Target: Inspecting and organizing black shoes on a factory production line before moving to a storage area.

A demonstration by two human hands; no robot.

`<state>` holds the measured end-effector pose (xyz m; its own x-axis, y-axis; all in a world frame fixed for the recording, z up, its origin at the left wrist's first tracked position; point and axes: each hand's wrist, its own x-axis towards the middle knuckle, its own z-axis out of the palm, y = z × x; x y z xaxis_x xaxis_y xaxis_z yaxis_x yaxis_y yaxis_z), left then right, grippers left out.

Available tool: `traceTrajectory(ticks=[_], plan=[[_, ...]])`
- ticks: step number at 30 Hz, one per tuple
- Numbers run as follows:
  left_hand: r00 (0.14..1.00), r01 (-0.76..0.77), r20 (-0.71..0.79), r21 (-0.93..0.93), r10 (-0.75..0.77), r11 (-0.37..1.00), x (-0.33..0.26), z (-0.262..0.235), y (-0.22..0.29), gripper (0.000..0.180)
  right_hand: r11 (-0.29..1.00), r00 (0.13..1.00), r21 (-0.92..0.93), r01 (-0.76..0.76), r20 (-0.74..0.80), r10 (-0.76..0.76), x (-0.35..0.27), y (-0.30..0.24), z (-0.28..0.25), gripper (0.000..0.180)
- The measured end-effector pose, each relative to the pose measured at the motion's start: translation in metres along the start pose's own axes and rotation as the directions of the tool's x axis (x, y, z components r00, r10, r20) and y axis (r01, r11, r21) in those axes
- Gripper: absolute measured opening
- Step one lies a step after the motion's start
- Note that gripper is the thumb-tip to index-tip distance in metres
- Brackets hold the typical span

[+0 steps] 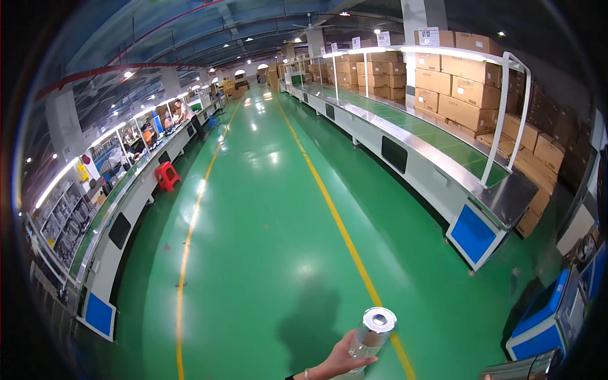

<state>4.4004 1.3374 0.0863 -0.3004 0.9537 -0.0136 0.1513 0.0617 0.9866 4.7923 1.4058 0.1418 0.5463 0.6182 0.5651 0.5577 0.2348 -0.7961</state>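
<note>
Down at the lower edge of the view, the left hand [342, 362] comes up from the bottom and holds a clear bottle [370, 339] with a silver metal cap. Its grip is closed around the lower part of the bottle, fingers wrapped on the near side and the thumb lying across the front; the bottle tilts slightly to the right, cap uppermost, above the green floor [266, 215]. A thin band shows at the wrist.

At the bottom right corner a second silver cylinder [522, 368] lies nearly level, poking in from the edge. Only a sliver of the right hand [486, 377] shows beneath it, so I cannot tell how its grip is set or whether it holds that cylinder.

A yellow line [345, 234] runs along the floor from the far end of the hall and passes just beside the bottle; a second, thinner yellow line runs to the left of it. On the right stands a long conveyor tabletop [437, 142] with a white frame and a blue end panel, and behind it stacked cardboard boxes [459, 82]. On the left is another long work line [120, 190] with lamps over it, a red stool [166, 175] beside it, and people seated far down it. A blue and grey machine [551, 316] sits at the right edge.
</note>
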Motion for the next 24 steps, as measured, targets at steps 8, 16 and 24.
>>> traceTrajectory(ticks=[8,16,24], plan=[[0.996,-0.088,-0.014,0.037,0.088,0.995,0.197,0.038,-0.023,0.080,0.874,0.874,0.066,-0.482,0.095,0.476,0.095,0.082,0.145,0.070],[0.963,-0.032,0.250,-0.261,0.099,0.965,0.411,0.143,0.035,0.079,0.925,0.961,0.284,-0.252,-0.041,0.275,0.187,0.087,0.264,0.079],[0.943,-0.101,0.279,-0.287,0.184,0.953,0.569,0.275,0.045,0.080,0.948,0.964,0.198,-0.251,0.143,0.225,0.295,0.179,0.354,0.074]])
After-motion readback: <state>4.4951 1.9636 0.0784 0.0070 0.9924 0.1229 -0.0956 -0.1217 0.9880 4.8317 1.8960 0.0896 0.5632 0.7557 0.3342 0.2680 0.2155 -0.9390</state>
